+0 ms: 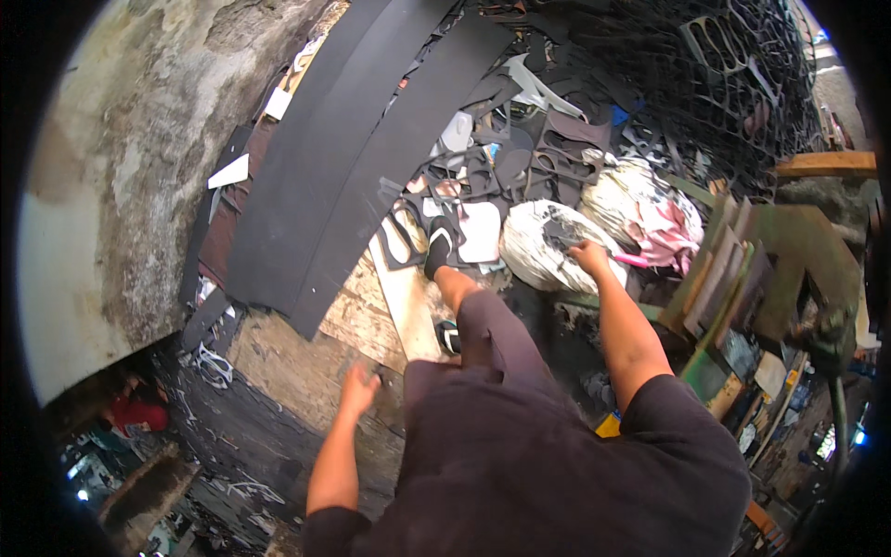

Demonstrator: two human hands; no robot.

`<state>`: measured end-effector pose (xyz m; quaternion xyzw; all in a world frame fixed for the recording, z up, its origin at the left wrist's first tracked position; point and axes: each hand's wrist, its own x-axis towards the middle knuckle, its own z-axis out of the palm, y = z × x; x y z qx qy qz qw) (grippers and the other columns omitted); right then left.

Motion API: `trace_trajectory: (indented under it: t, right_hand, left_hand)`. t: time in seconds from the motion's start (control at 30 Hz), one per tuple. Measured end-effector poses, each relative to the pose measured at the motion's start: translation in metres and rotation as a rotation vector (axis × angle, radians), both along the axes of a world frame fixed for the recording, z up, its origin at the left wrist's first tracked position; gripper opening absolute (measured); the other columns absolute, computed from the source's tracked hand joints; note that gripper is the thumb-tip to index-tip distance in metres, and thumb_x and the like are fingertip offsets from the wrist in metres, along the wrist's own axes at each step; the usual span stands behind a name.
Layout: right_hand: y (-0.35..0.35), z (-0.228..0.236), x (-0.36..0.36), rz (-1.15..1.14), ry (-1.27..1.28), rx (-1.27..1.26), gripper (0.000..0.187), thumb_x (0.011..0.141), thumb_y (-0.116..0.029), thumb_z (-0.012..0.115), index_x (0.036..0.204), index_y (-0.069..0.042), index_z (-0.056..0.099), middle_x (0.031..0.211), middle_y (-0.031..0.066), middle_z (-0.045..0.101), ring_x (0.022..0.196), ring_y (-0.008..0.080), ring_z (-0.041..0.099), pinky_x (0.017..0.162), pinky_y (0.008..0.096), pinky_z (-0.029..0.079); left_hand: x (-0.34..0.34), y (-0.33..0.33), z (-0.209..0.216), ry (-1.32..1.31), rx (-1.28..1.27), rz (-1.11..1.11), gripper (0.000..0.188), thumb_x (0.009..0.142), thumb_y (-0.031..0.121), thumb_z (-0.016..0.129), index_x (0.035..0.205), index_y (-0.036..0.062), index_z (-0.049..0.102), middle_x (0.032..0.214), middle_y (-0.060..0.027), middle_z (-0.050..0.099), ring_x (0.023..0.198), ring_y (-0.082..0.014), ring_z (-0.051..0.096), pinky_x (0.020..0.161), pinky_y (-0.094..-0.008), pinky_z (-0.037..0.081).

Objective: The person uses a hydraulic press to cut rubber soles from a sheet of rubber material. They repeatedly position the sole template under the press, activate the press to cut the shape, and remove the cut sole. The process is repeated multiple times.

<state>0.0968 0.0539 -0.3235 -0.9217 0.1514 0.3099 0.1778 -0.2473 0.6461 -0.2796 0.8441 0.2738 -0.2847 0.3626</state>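
Dark shirt [575,473], lower frame. Right hand [590,257] at centre-right white sack [529,265], can't tell grip; left hand [356,390] empty, loosely spread. Probably sack handling; likely needs firm hold next.

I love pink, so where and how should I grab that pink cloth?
Grab the pink cloth by its folds, probably from above: it lies crumpled against a white bundle, upper side uncovered. The right hand is nearer, on its left.

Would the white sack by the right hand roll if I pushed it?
The white sack probably wouldn't roll far: it looks squat. Its wrinkled skin suggests it's floppy. The dark pieces showing at its top, near the right hand, might spill if tipped.
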Motion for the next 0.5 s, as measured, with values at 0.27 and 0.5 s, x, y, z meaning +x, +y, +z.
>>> trace_trajectory:
  t: [0.27, 0.5]
  right_hand:
    - [0.239, -0.244, 0.236, 0.056, 0.016, 0.268, 0.041, 0.088, -0.037, 0.073, 0.112, -0.004, 0.074, 0.109, 0.0192, 0.075, 0.105, 0.0343, 0.072, 0.093, 0.0419, 0.054]
    - [0.373, -0.452, 0.378, -0.329, -0.059, 0.450, 0.088, 0.085, -0.044, 0.078, 0.144, 0.012, 0.045, 0.139, 0.0352, 0.057, 0.132, 0.0455, 0.056, 0.111, 0.0449, 0.045]
  left_hand:
    - [0.066, 0.066, 0.037, 0.621, -0.033, -0.203, 0.053, 0.093, 0.032, 0.074, 0.134, 0.0021, 0.058, 0.126, -0.0217, 0.065, 0.116, -0.0351, 0.063, 0.098, -0.0466, 0.052]
    - [0.064, 0.097, -0.012, 0.599, 0.130, 0.233, 0.050, 0.090, 0.024, 0.079, 0.130, 0.0012, 0.060, 0.104, -0.0133, 0.068, 0.098, -0.0255, 0.066, 0.092, -0.0401, 0.053]
